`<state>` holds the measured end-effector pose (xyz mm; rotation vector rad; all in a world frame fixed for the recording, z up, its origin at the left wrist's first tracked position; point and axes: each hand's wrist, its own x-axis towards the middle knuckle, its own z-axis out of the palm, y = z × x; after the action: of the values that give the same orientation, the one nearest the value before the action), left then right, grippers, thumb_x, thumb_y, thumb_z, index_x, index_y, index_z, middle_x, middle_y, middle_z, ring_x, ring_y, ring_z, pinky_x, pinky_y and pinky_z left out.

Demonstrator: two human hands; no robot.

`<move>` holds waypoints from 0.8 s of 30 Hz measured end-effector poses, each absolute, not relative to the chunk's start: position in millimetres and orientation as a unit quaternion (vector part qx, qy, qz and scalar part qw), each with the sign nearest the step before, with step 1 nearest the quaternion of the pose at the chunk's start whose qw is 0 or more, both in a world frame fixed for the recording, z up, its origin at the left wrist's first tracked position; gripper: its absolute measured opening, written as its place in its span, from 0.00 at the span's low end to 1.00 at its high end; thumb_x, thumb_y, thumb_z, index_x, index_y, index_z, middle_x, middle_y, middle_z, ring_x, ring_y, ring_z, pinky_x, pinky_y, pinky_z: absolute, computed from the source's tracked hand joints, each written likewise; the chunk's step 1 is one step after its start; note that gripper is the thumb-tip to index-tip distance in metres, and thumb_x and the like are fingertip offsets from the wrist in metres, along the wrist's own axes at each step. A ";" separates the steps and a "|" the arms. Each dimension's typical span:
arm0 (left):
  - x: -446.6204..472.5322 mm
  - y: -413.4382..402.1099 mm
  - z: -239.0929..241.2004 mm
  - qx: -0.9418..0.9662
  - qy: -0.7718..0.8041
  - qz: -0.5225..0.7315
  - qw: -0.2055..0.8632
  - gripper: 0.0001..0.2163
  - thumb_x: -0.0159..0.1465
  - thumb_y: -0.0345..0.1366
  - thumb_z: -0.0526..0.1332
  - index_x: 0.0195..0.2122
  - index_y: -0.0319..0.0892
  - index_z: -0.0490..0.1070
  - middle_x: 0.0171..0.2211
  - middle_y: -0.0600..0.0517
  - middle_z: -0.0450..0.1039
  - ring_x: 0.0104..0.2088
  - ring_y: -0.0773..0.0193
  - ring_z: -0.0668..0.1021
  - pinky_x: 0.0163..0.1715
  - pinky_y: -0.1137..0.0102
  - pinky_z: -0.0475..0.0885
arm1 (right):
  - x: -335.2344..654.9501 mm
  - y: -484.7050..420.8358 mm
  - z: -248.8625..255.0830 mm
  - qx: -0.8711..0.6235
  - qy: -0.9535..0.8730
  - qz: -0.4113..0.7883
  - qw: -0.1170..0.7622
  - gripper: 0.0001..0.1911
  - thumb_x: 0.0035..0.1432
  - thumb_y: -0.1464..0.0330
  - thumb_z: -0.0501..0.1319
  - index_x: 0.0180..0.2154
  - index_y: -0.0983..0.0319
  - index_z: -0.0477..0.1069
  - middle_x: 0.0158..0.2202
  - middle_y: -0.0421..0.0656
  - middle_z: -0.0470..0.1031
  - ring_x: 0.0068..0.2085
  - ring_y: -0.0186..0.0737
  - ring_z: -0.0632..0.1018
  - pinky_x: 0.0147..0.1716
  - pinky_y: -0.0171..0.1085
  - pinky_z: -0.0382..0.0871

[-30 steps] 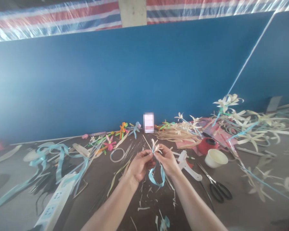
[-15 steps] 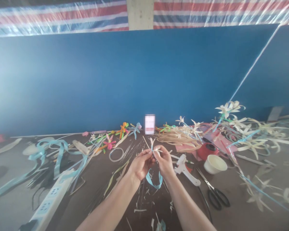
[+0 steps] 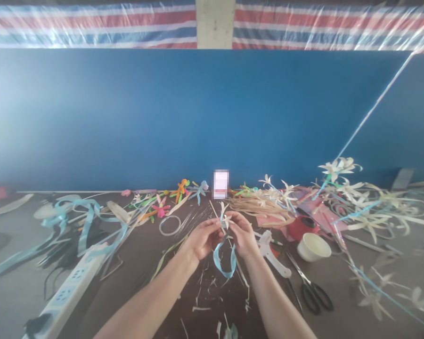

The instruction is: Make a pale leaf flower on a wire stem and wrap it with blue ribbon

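In the head view, my left hand (image 3: 204, 241) pinches the base of a small white flower (image 3: 224, 218) made of thin strips, fingers closed. From the other side, my right hand (image 3: 243, 236) closes thumb and fingertips at the same flower's petals. A light blue ribbon (image 3: 227, 274) hangs in a loop from between the hands. How the ribbon meets the stem is hidden by the fingers. Just right of my right hand lies a white glue gun (image 3: 273, 256), and beyond it black-handled scissors (image 3: 314, 293) with their blades pointing away.
White scraps (image 3: 202, 309) litter the dark table below my hands. At left are a power strip (image 3: 65, 294) and curled blue ribbon (image 3: 86, 226). To the right stand a cream bowl (image 3: 313, 247) and finished strip flowers (image 3: 363, 207). A blue panel (image 3: 212, 113) rises behind.
The view has shifted slightly. My hands have drawn a little apart at the fingertips, so more of the flower shows. The ribbon loop hangs wider below it.
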<state>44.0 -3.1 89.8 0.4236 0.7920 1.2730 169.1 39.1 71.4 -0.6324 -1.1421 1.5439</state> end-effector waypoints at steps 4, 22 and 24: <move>41.2 -9.7 95.1 0.248 0.350 0.552 0.715 0.09 0.50 0.31 0.67 0.33 0.35 0.72 0.19 0.54 0.69 0.18 0.73 0.72 0.21 0.78 0.70 | 177.3 43.7 77.7 -0.230 -0.445 0.732 0.462 0.07 0.47 0.65 0.64 0.30 0.61 0.71 0.26 0.39 0.71 0.26 0.34 0.71 0.27 0.34 0.65; 42.9 -29.3 113.9 0.383 0.392 0.458 0.700 0.08 0.47 0.35 0.68 0.22 0.36 0.72 0.18 0.51 0.70 0.17 0.70 0.72 0.22 0.74 0.67 | 194.8 32.7 102.2 -0.212 -0.514 0.774 0.302 0.10 0.41 0.63 0.65 0.23 0.63 0.70 0.21 0.40 0.67 0.22 0.33 0.67 0.22 0.33 0.61; 42.9 -30.7 114.2 0.389 0.402 0.448 0.698 0.08 0.46 0.35 0.69 0.21 0.36 0.72 0.17 0.52 0.70 0.17 0.70 0.72 0.21 0.74 0.68 | 195.0 31.5 101.5 -0.211 -0.524 0.772 0.291 0.11 0.40 0.62 0.65 0.23 0.64 0.71 0.22 0.40 0.68 0.22 0.33 0.66 0.22 0.32 0.60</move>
<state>42.9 -30.7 114.2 0.8672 0.8973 0.9978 195.0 31.5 101.5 -0.5629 -1.3973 2.0584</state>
